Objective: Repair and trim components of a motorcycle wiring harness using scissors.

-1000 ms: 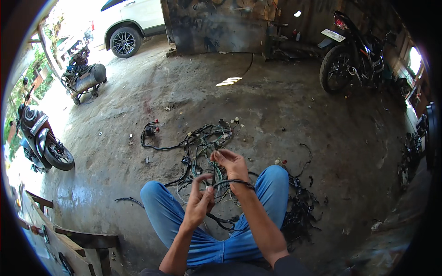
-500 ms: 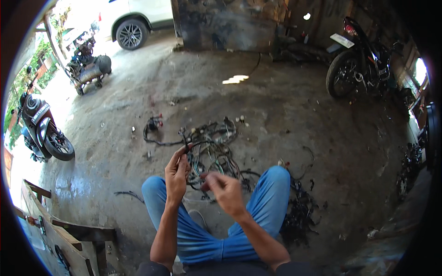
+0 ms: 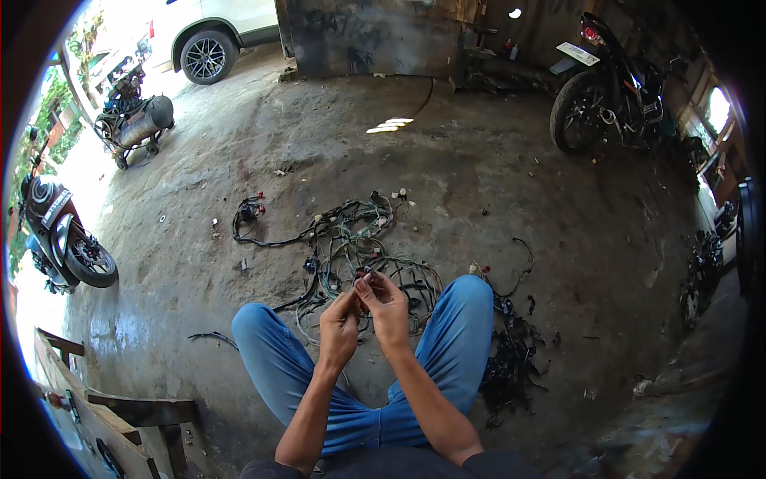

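Observation:
A tangled wiring harness (image 3: 363, 226) of black, green and pale wires lies on the concrete floor in front of my knees, with white and red plugs along it. Over its near side, my left hand (image 3: 339, 329) and my right hand (image 3: 388, 313) meet fingertip to fingertip. Both are closed in a pinch on a small dark piece of the harness, which the fingers largely cover. Whether it is a plug or a taped wire end I cannot tell.
Black strips of scrap (image 3: 511, 363) lie beside my right knee. A wooden bench (image 3: 144, 409) stands at the lower left. Farther off are a scooter (image 3: 68, 239), an air compressor (image 3: 144, 120), a white car (image 3: 231, 24) and a motorcycle (image 3: 606, 104).
Both hands have come together over the harness; my left hand moved right and lowered the black wire it held up. My right hand's fingers now meet the left's. The view has shifted slightly.

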`<state>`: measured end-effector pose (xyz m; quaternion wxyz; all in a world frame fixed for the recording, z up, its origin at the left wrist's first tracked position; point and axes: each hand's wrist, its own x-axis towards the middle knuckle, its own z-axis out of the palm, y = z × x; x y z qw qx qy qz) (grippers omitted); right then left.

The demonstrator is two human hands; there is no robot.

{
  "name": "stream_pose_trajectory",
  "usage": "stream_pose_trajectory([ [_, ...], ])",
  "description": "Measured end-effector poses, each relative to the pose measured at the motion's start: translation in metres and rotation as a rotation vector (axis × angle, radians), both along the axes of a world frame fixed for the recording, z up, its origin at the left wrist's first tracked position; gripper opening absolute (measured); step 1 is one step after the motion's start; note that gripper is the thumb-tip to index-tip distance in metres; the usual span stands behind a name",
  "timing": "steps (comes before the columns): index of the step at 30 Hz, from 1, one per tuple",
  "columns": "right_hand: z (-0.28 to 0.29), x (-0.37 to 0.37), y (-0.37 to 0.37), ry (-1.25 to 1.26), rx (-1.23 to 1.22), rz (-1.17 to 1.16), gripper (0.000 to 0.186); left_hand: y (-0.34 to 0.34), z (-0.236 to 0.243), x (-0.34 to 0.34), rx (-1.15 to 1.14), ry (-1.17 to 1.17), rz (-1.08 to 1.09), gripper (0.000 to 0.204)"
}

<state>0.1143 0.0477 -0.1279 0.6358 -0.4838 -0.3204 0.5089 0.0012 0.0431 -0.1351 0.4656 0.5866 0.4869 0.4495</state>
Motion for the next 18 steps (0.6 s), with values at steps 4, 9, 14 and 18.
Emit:
stream_pose_trajectory([
  [4, 0.003, 0.003, 0.002, 0.338, -0.027, 0.086, 0.026, -0.007, 0.0, 0.001, 0.099, 0.099, 0.022, 0.053],
  [9, 0.004, 0.013, -0.003, 0.265, -0.002, 0.275, 0.024, -0.008, 0.01, -0.003, -0.021, -0.031, 0.102, 0.07],
  [14, 0.002, -0.003, -0.012, 0.166, 0.09, 0.068, 0.02, -0.005, 0.012, -0.011, 0.043, -0.057, 0.1, 0.068],
  [18, -0.001, -0.017, -0.021, 0.087, 0.063, 0.02, 0.018, -0.002, 0.0, -0.016, -0.239, -0.076, 0.088, 0.046],
])
